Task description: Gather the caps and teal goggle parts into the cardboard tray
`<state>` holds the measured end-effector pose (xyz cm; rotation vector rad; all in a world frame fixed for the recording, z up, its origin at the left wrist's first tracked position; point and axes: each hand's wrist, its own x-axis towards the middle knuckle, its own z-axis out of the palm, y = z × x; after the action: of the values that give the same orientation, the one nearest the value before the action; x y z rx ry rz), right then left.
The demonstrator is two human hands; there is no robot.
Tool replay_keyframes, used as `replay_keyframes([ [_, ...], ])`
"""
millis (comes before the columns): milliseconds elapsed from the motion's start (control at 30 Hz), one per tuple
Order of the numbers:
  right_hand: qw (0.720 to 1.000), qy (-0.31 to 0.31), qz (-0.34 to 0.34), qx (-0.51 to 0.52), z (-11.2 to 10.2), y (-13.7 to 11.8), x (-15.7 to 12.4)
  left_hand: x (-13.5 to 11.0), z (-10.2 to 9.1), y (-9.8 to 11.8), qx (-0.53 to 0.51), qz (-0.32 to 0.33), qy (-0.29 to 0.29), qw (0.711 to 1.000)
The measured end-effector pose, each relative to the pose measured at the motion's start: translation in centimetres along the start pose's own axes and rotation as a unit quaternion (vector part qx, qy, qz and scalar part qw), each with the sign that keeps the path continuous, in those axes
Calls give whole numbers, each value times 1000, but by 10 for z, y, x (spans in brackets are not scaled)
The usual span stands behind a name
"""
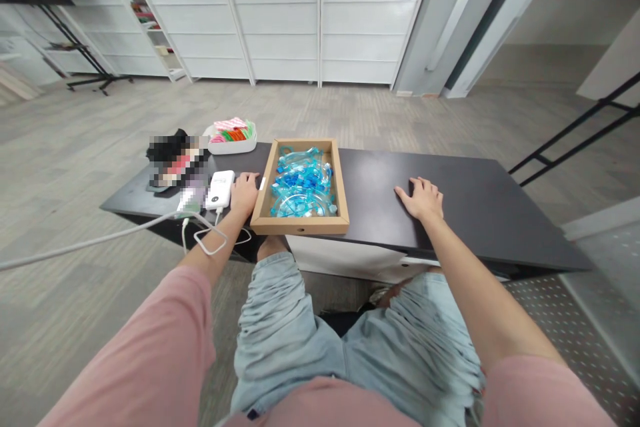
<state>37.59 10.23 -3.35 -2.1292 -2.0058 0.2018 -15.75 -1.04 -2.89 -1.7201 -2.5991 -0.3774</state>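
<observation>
My left hand (245, 193) lies flat on the dark table (370, 180), between a white power bank (221, 189) and the left wall of a cardboard tray (300, 229). Whether its fingers touch the tray I cannot tell. Inside the tray lies a heap of blue and clear plastic pieces and tubing (303, 180); their exact kind is unclear. To the right of the tray, my right hand (424, 200) rests on the tabletop with fingers spread and holds nothing.
A white basket (233, 147) with colourful items stands behind the power bank. Farther left are blurred-out items, one of them black (170, 157). A white cable (100, 245) runs off the table's left side. White cabinets (280, 13) line the far wall.
</observation>
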Motion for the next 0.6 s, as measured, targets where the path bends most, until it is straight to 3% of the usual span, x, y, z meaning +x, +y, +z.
replay_keyframes([
  [600,1000,3,-5,8,0,2,0,-2,1,-1,-8,-3,6,1000],
])
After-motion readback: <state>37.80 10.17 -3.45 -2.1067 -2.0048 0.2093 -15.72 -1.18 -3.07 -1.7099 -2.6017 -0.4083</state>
